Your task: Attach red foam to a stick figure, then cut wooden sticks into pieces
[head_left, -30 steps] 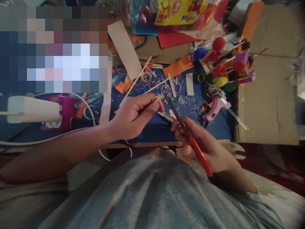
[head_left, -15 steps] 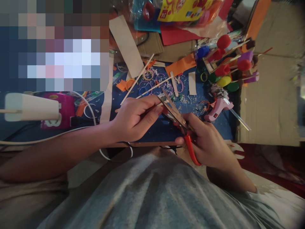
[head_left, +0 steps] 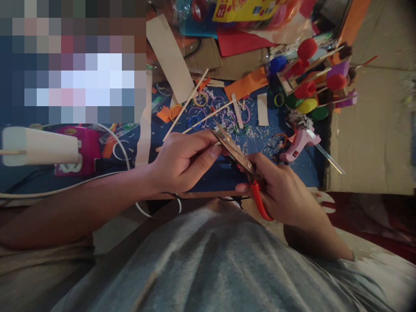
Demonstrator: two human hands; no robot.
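Observation:
My left hand (head_left: 185, 160) is closed in a pinch on a thin wooden stick (head_left: 212, 139), held just above the blue board (head_left: 292, 171). My right hand (head_left: 282, 190) grips red-handled scissors (head_left: 242, 167). Their blades point up and left and meet the stick right at my left fingertips. Both hands hover over the near edge of the board, close together, above my grey-clad lap.
Wood shavings, rubber bands and long sticks (head_left: 186, 104) litter the board. A pink glue gun (head_left: 300, 143) lies to the right. Behind it stands a stick model with coloured foam balls (head_left: 312, 73). A white adapter (head_left: 39, 147) and cable lie left; cardboard (head_left: 370, 121) right.
My right hand has pulled the scissors' handles closer in and the blades have closed onto the stick at my left fingertips. My left hand has barely moved.

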